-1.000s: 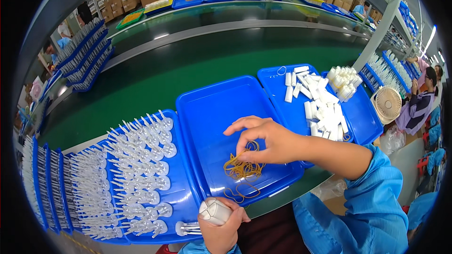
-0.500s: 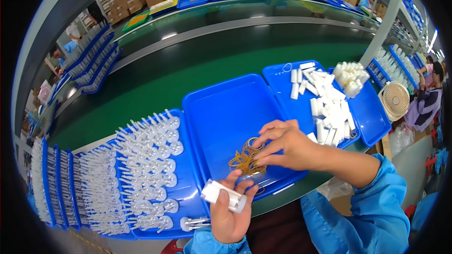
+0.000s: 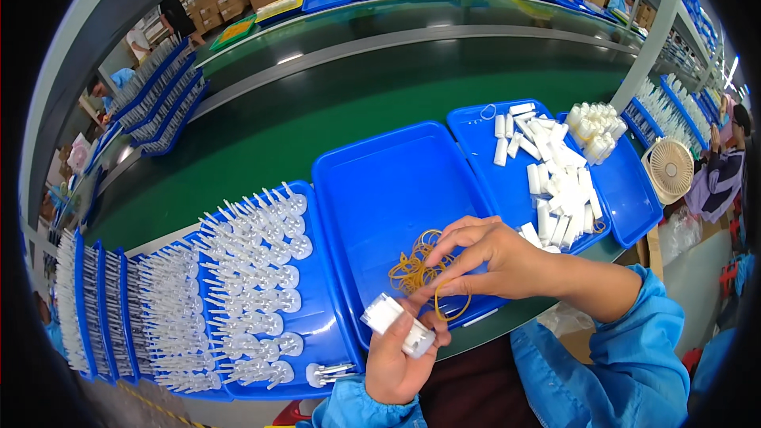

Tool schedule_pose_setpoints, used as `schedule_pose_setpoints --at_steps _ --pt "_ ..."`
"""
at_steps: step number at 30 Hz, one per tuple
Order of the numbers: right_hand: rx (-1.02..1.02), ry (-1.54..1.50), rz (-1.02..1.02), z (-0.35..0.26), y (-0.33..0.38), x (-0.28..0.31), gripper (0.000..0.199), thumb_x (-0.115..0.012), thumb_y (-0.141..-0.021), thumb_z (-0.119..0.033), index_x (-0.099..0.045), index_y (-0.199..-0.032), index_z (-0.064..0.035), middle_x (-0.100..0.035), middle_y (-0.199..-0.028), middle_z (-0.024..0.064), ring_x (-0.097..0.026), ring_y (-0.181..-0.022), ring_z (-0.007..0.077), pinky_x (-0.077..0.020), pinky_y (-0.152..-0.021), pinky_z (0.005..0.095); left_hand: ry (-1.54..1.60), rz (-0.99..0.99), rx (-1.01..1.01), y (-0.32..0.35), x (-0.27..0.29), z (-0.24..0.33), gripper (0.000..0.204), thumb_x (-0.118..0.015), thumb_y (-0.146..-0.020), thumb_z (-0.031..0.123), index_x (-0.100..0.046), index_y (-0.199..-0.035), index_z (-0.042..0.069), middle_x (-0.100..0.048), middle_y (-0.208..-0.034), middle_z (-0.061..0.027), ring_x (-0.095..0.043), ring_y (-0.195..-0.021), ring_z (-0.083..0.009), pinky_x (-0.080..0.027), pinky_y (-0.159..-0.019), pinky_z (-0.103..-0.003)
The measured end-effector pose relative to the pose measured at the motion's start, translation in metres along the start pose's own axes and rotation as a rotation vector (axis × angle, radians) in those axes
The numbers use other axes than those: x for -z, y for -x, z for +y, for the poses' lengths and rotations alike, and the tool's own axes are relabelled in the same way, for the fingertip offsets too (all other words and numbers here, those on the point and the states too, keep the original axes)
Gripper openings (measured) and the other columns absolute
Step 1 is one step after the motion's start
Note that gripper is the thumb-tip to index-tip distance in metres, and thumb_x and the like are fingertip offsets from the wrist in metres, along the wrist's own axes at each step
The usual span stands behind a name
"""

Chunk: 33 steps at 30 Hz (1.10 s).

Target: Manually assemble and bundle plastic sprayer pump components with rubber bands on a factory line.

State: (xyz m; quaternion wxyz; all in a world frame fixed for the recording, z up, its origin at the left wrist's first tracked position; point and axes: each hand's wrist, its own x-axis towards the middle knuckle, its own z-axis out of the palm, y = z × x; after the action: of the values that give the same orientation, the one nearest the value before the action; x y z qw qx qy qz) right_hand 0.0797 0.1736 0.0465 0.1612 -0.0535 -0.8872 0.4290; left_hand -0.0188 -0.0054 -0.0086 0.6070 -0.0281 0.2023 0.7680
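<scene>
My left hand [image 3: 403, 361] is closed around a small bundle of white pieces with clear ends [image 3: 396, 325], held tilted over the front edge of the middle blue tray [image 3: 380, 166]. Close beside it, my right hand [image 3: 491, 257] pinches one tan rubber band [image 3: 453, 315], which hangs as an open loop between thumb and fingers. Behind the fingers, a tangled heap of rubber bands [image 3: 412, 271] lies in the middle tray. My left fingertips come near the loop; whether they touch it I cannot tell.
Rows of clear stemmed parts [image 3: 261, 285] fill the tray at left, with stacked trays beyond. Loose white tubes [image 3: 559, 182] lie in the right tray, bundled ones [image 3: 596, 133] behind. A green conveyor [image 3: 277, 131] runs ahead; a fan [image 3: 668, 168] stands at right. Co-workers sit across.
My right hand has come away from the heap towards me, drawing out one rubber band. My left hand has moved slightly right with the bundle.
</scene>
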Motion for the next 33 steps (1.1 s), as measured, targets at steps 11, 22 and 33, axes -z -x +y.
schedule_pose_setpoints --at_steps 11,22,33 --pt "-0.145 -1.470 -0.071 0.026 0.020 0.017 0.030 -0.046 -0.090 -0.017 -0.052 -0.105 0.0085 -0.061 -0.073 0.0189 -0.062 -0.083 0.0282 -0.0473 -0.078 0.0412 -0.166 -0.404 0.048 0.016 -0.014 0.007 0.033 -0.066 -0.071 -0.002 -0.042 -0.092 0.007 -0.049 -0.080 -0.0085 -0.054 -0.059 -0.0202 -0.045 -0.049 -0.030" --pt "-0.146 -0.912 -0.101 -0.033 0.029 0.035 0.049 -0.055 -0.084 -0.002 -0.041 -0.131 -0.0001 -0.048 -0.074 -0.0009 -0.046 -0.072 0.0074 -0.0396 -0.073 0.0222 -1.014 -0.221 -0.545 0.019 -0.034 -0.008 0.092 -0.064 -0.070 -0.007 -0.006 -0.140 0.008 -0.053 -0.076 -0.0085 -0.053 -0.059 -0.0152 -0.047 -0.057 -0.028" --pt "-0.185 -0.792 -0.067 -0.031 0.063 0.034 0.016 -0.057 -0.084 -0.008 -0.064 -0.097 -0.0009 -0.057 -0.064 0.0060 -0.052 -0.062 0.0111 -0.0436 -0.065 0.0318 -1.219 -0.271 -0.610 0.010 -0.026 -0.012 0.103 -0.064 -0.066 -0.007 0.003 -0.142 0.015 -0.054 -0.078 -0.0104 -0.051 -0.051 -0.0163 -0.045 -0.044 -0.025"
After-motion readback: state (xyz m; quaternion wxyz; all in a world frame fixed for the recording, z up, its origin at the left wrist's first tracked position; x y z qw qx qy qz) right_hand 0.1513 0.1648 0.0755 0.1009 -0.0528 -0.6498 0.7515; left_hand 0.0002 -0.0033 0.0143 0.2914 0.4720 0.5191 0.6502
